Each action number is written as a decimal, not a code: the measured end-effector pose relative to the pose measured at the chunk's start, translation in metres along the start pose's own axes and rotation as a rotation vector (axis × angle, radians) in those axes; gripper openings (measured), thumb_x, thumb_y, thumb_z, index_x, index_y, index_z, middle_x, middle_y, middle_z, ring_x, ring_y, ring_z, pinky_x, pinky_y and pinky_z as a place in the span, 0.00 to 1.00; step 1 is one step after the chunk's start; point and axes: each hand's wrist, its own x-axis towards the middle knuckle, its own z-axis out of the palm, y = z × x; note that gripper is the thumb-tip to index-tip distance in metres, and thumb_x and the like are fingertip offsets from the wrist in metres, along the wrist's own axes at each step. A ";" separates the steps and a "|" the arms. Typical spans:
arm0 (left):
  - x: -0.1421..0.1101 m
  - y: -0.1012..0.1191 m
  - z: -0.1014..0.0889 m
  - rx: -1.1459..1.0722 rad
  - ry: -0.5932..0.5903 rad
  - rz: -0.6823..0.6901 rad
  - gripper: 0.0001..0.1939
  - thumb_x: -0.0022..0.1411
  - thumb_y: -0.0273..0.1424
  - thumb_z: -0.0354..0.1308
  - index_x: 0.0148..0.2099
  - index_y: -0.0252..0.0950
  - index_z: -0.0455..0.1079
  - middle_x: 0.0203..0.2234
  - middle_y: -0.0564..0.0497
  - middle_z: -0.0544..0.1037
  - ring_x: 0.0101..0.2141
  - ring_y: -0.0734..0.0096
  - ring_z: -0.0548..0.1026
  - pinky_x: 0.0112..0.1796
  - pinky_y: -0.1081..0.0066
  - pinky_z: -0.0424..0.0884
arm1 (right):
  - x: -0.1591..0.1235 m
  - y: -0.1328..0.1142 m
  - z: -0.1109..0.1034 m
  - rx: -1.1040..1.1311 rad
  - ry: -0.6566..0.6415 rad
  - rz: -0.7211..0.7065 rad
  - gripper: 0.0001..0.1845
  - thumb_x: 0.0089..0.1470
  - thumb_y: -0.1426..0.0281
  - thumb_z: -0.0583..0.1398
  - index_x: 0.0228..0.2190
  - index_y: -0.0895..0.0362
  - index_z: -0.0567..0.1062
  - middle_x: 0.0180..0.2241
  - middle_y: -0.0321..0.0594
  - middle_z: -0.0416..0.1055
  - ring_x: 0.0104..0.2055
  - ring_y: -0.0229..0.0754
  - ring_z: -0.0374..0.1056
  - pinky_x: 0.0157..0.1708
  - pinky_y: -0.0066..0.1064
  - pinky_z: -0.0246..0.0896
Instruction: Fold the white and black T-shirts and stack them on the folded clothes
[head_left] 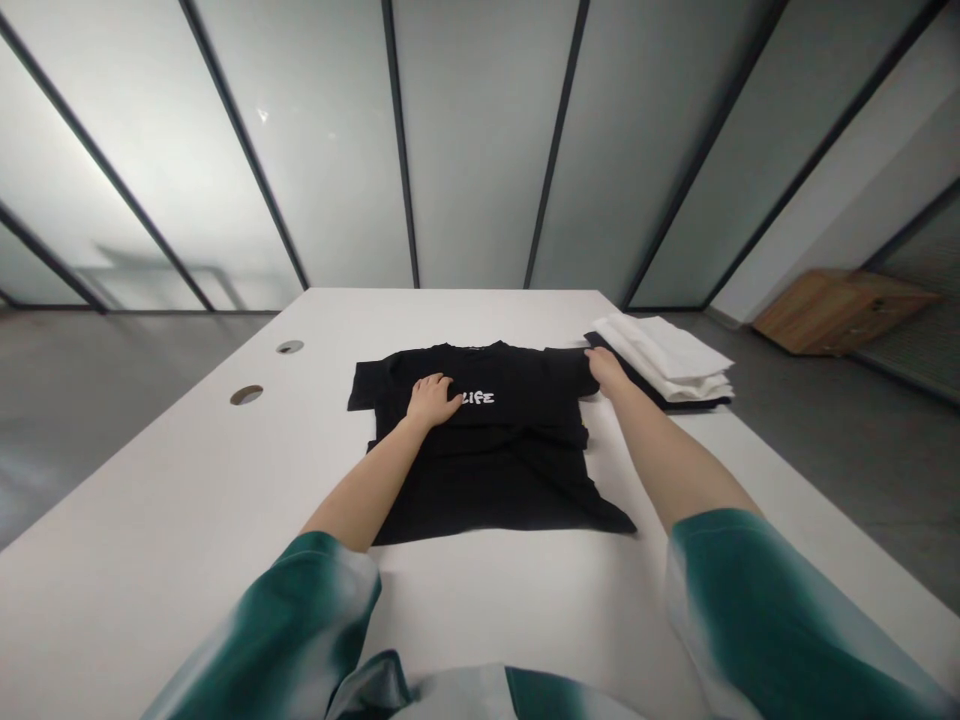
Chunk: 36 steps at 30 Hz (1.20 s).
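Note:
A black T-shirt (502,480) lies spread on the white table, its neckline toward the far side. White lettering on its chest reads "life", partly covered by my left hand (433,400). That hand rests on the chest with its fingers stretched out. At the end of the right sleeve, my right hand (604,368) has its fingers closed on the black cloth. The shirt has a crosswise fold below the lettering, and its lower hem fans out toward me.
A stack of folded white cloths (667,355) sits right of the shirt, with black cloth under it. The white table (187,520) has two round holes on its left. Frosted glass panels stand behind, and a wooden cabinet (832,310) is on the floor at right.

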 end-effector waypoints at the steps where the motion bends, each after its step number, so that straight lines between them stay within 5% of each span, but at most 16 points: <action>1: 0.000 0.000 0.000 -0.002 -0.001 0.001 0.28 0.66 0.47 0.48 0.62 0.38 0.65 0.63 0.43 0.64 0.63 0.55 0.61 0.62 0.58 0.54 | 0.000 0.000 -0.002 -0.020 0.010 0.034 0.23 0.60 0.70 0.48 0.51 0.66 0.72 0.48 0.58 0.73 0.51 0.52 0.68 0.48 0.36 0.63; 9: -0.001 0.002 -0.001 -0.004 0.006 0.002 0.29 0.66 0.46 0.48 0.62 0.35 0.65 0.63 0.40 0.65 0.63 0.54 0.60 0.62 0.57 0.53 | -0.023 -0.024 -0.016 -0.255 0.134 0.086 0.21 0.60 0.69 0.50 0.46 0.62 0.77 0.46 0.59 0.75 0.49 0.55 0.70 0.47 0.40 0.62; 15: -0.001 0.002 0.000 -0.008 0.004 0.003 0.28 0.66 0.46 0.48 0.62 0.36 0.65 0.63 0.41 0.64 0.63 0.53 0.60 0.63 0.57 0.53 | -0.055 -0.085 -0.010 -0.371 0.129 -0.166 0.21 0.64 0.65 0.49 0.49 0.55 0.76 0.45 0.51 0.76 0.49 0.54 0.71 0.47 0.38 0.62; 22: -0.001 0.002 -0.001 -0.011 -0.001 -0.002 0.29 0.66 0.46 0.48 0.62 0.35 0.64 0.63 0.40 0.64 0.63 0.55 0.60 0.62 0.57 0.54 | -0.101 -0.137 0.039 -0.578 -0.112 -0.503 0.22 0.65 0.66 0.46 0.48 0.58 0.76 0.43 0.54 0.77 0.46 0.54 0.73 0.46 0.40 0.63; 27: -0.001 0.004 0.000 -0.010 0.008 0.001 0.27 0.66 0.45 0.49 0.61 0.36 0.65 0.63 0.41 0.65 0.63 0.54 0.61 0.62 0.57 0.54 | -0.114 -0.138 0.066 -0.538 -0.305 -0.539 0.18 0.64 0.65 0.51 0.43 0.58 0.77 0.44 0.54 0.77 0.47 0.52 0.74 0.46 0.37 0.64; 31: 0.000 0.004 0.001 -0.021 0.017 0.001 0.27 0.66 0.45 0.50 0.61 0.36 0.66 0.62 0.40 0.65 0.63 0.53 0.61 0.62 0.57 0.55 | -0.097 -0.125 0.061 -0.145 -0.490 -0.364 0.20 0.67 0.64 0.47 0.44 0.57 0.75 0.38 0.45 0.79 0.35 0.42 0.76 0.39 0.30 0.67; 33: 0.001 0.004 0.001 -0.027 0.018 0.002 0.27 0.66 0.45 0.50 0.61 0.35 0.66 0.62 0.39 0.65 0.63 0.53 0.61 0.62 0.56 0.55 | -0.084 -0.112 0.052 0.000 -0.444 -0.263 0.20 0.67 0.68 0.45 0.48 0.57 0.73 0.38 0.42 0.79 0.31 0.38 0.75 0.36 0.27 0.66; 36: 0.001 0.003 0.002 -0.024 0.020 0.009 0.28 0.66 0.45 0.50 0.61 0.34 0.66 0.62 0.38 0.65 0.62 0.52 0.61 0.61 0.56 0.55 | -0.072 -0.086 0.036 -0.085 -0.261 -0.233 0.17 0.63 0.68 0.51 0.48 0.57 0.74 0.42 0.45 0.78 0.39 0.42 0.75 0.40 0.29 0.65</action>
